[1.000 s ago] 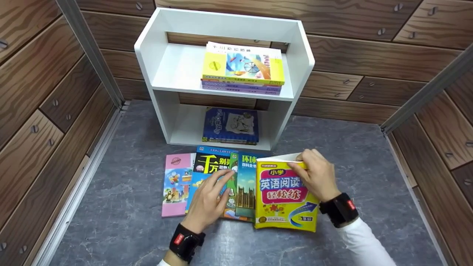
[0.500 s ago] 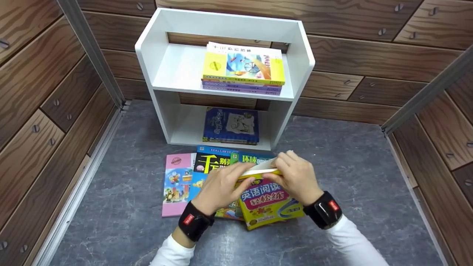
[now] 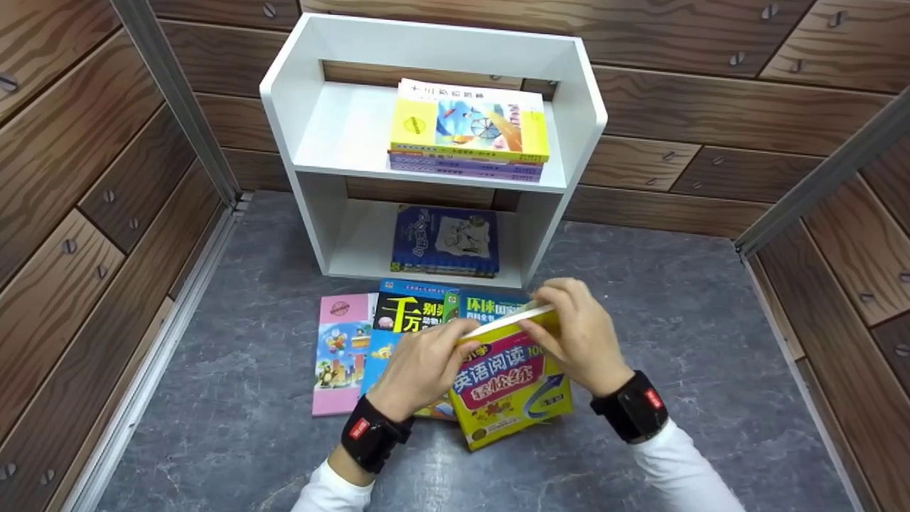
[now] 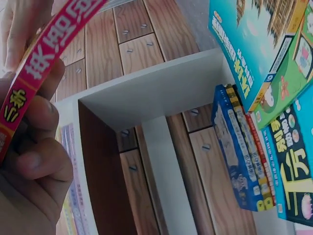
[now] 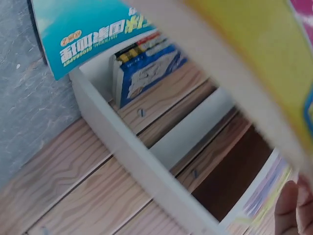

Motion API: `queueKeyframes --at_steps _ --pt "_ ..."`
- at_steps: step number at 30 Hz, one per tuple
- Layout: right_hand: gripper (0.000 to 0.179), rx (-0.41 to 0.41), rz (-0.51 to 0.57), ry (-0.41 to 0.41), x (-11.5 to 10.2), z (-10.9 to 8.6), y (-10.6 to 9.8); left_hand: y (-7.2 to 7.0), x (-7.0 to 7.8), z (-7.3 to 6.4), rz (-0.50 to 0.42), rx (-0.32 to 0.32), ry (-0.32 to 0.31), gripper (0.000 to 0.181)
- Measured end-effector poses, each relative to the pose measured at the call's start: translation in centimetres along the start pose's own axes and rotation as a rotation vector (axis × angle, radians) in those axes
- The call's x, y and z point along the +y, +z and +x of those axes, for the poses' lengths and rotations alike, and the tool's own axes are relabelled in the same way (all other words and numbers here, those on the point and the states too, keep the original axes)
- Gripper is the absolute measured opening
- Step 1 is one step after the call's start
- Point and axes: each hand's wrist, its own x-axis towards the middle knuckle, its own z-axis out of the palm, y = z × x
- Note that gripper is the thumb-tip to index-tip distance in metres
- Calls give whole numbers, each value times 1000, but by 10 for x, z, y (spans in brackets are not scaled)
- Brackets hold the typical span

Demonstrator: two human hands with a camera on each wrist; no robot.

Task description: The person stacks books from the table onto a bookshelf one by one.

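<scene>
In the head view both hands hold a yellow workbook with a pink title panel [image 3: 508, 387], tilted up over the books on the floor. My left hand [image 3: 412, 366] grips its upper left corner. My right hand [image 3: 586, 338] pinches the upper right, thumb on the front cover. The left wrist view shows the pink spine [image 4: 46, 58] between the left fingers. Under and beside the workbook lie a teal book [image 3: 490, 302], a blue book with a black title band [image 3: 398, 313] and a pink book [image 3: 341, 355], partly hidden by the left hand and one another.
A white two-tier shelf [image 3: 341, 135] stands behind the floor books. Its upper tier carries a stack topped by a yellow-and-white book [image 3: 469, 124]; the lower tier holds a stack of blue books [image 3: 444, 242]. Wood-patterned walls [image 3: 682, 107] enclose the grey floor [image 3: 675, 306].
The yellow workbook has shifted left and turned, with its top edge tipped up. My left hand has come off the other books and taken its left corner; the right hand has kept its hold.
</scene>
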Motion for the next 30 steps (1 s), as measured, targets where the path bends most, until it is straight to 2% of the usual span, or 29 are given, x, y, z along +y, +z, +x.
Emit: queueKeyframes --at_steps 5,9,15,18,23,26,28,30 --pt "57 119 99 145 10 -10 -5 -1 -3 -6 -75 97 -51 17" --pt "44 208 227 282 14 -26 -2 0 -7 -13 -134 180 -82 17" --pt "53 251 307 442 15 -49 11 5 -13 -23 -196 332 -147 21" --pt "56 217 328 493 14 -59 20 6 -15 -26 -216 403 -180 25" --pt "72 70 388 646 8 -72 34 9 -18 -31 -230 503 -216 28" --pt "80 -12 427 733 5 -76 39 10 -19 -32 -286 548 -257 26" --pt "82 -60 469 760 3 -78 44 9 -20 -33 -329 575 -292 23" --pt "76 -120 532 769 -1 -79 47 9 -20 -32 -382 594 -321 22"
